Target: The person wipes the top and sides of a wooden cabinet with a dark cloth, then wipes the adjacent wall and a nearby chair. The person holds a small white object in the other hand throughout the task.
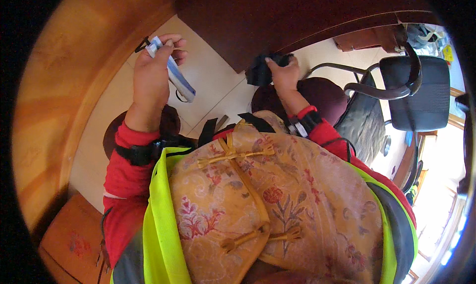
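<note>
My left hand point(158, 68) grips a long, narrow blue-and-white packet point(179, 77) between thumb and fingers, over the tiled floor. A thin black loop shows beside the packet's lower end; what is inside cannot be told. To the right, my right hand point(284, 72) is closed around a crumpled black item point(257, 71), perhaps cloth. That item lies against the corner of a dark brown wooden panel point(238, 27), and part of it is behind my fingers. The hands are well apart. Black bands circle both red sleeves.
A curved orange-brown wooden surface point(55, 79) rises on the left, above an orange-brown box-like piece point(70, 232). Black chairs with curved armrests point(412, 94) stand at right. A rounded maroon shape point(323, 96), perhaps a seat or knee, sits below my right hand. Clear plastic point(427, 40) lies at upper right.
</note>
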The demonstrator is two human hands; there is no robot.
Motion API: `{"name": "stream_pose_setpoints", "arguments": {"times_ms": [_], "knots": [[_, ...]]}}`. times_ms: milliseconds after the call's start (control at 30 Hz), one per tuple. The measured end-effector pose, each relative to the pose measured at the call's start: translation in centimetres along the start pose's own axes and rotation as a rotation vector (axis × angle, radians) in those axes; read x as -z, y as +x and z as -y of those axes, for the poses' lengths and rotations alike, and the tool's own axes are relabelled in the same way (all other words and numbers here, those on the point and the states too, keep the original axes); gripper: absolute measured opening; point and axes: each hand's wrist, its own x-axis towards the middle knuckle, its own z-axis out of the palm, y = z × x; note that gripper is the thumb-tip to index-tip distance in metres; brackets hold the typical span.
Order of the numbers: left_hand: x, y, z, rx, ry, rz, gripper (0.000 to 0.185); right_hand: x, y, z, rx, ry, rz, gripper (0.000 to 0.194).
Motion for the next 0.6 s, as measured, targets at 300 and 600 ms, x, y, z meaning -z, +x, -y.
{"name": "stream_pose_setpoints", "arguments": {"times_ms": [300,600], "knots": [[-0.5,-0.6,-0.8,0.023,0.071,-0.038,0.02,-10.2,-0.4,-13.7,-0.202,-0.041,0.187,0.043],[-0.3,-0.6,-0.2,0.105,0.03,-0.042,0.019,-12.7,-0.1,-20.1,-0.132,-0.313,0.463,0.054]]}}
